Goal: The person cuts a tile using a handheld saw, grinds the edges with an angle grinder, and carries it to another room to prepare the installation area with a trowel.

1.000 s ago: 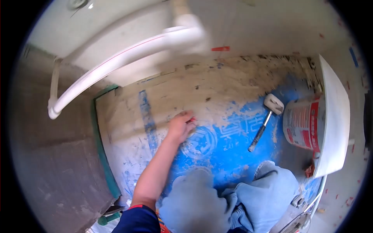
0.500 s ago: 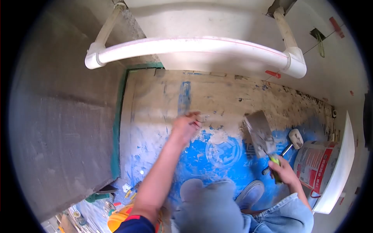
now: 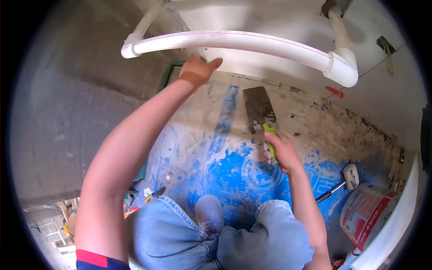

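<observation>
My right hand [image 3: 284, 152] is wrapped round the green handle [image 3: 270, 139] of a flat trowel. Its rectangular, mortar-smeared blade [image 3: 260, 105] points away from me above the stained floor sheet. My left hand [image 3: 197, 71] reaches out to the far wall corner, just below the white pipe [image 3: 234, 41]. The thumb sticks out to the right, apart from the fingers, which are partly hidden behind the back of the hand. I see nothing held there; whether it touches the wall I cannot tell.
A white-headed mallet [image 3: 351, 176] lies on the blue sheet [image 3: 234, 180] at the right, beside a red-and-white bucket [image 3: 364, 216]. A pale board [image 3: 396, 220] stands along the right edge. Grey wall [image 3: 81, 121] rises at the left. Assorted tools and scraps lie at the lower left.
My left hand has moved forward and left, from over the floor to the far corner. The right hand has carried the trowel left and forward, and the view has shifted.
</observation>
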Action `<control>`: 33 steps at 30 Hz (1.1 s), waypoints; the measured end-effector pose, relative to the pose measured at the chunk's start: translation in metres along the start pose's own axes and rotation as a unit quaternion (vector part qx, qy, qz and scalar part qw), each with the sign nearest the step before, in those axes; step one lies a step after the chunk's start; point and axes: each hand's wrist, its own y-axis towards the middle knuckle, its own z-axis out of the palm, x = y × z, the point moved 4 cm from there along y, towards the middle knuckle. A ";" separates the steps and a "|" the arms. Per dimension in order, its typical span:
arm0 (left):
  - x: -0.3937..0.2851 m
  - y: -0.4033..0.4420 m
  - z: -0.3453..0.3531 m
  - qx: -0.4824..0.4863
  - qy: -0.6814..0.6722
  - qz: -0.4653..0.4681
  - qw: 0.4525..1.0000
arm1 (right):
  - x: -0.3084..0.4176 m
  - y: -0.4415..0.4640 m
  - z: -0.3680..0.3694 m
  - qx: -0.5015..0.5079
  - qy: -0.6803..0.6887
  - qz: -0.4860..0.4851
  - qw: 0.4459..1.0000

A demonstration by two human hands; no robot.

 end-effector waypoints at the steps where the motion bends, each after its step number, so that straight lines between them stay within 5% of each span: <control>1: -0.009 0.013 0.004 -0.032 0.075 0.032 0.996 | 0.003 0.004 0.003 0.004 -0.019 -0.008 1.000; 2: -0.019 0.019 0.008 -0.028 0.074 0.036 0.996 | 0.005 0.007 0.005 0.008 -0.040 -0.016 0.999; 4: -0.040 0.024 -0.001 -0.123 -0.190 0.088 0.970 | 0.006 0.012 0.009 0.008 -0.024 0.003 1.000; 7: -0.023 0.055 -0.004 -0.237 0.144 0.159 0.948 | 0.005 0.019 0.017 0.019 -0.001 0.044 0.999; 11: -0.006 0.072 -0.019 -0.275 0.293 0.252 0.881 | 0.010 0.041 0.023 0.047 -0.054 0.068 0.995; 14: -0.018 0.063 -0.035 -0.227 0.220 0.223 0.922 | 0.012 0.059 0.028 0.055 -0.053 0.058 0.995; 16: -0.010 0.066 -0.037 -0.212 -0.125 0.371 0.896 | 0.013 0.065 0.027 0.039 -0.058 0.069 0.995; 20: -0.003 0.071 -0.031 -0.284 -0.140 0.383 0.868 | 0.032 0.058 0.035 -0.011 -0.045 0.057 0.997; 21: -0.007 0.076 -0.027 -0.371 0.074 0.428 0.821 | 0.037 0.055 0.035 -0.043 -0.080 0.030 0.995; 25: -0.001 0.086 -0.020 -0.361 -0.069 0.428 0.826 | 0.041 0.061 0.027 -0.082 -0.167 -0.012 0.983; 26: 0.000 0.084 -0.027 -0.209 -0.398 0.330 0.830 | 0.043 0.063 0.029 -0.072 -0.155 -0.025 0.985; 27: 0.002 0.089 -0.017 -0.029 -0.671 0.185 0.718 | 0.044 0.065 0.031 -0.062 -0.144 -0.038 0.987; 28: 0.006 0.096 -0.014 -0.028 -0.671 0.183 0.718 | 0.045 0.067 0.033 -0.062 -0.144 -0.036 0.987; 31: 0.009 0.108 -0.018 -0.147 -0.439 0.417 0.782 | 0.051 0.066 0.038 -0.085 -0.151 -0.027 0.984; 33: 0.009 0.106 -0.021 -0.157 -0.436 0.397 0.792 | 0.055 0.067 0.040 -0.102 -0.146 -0.018 0.984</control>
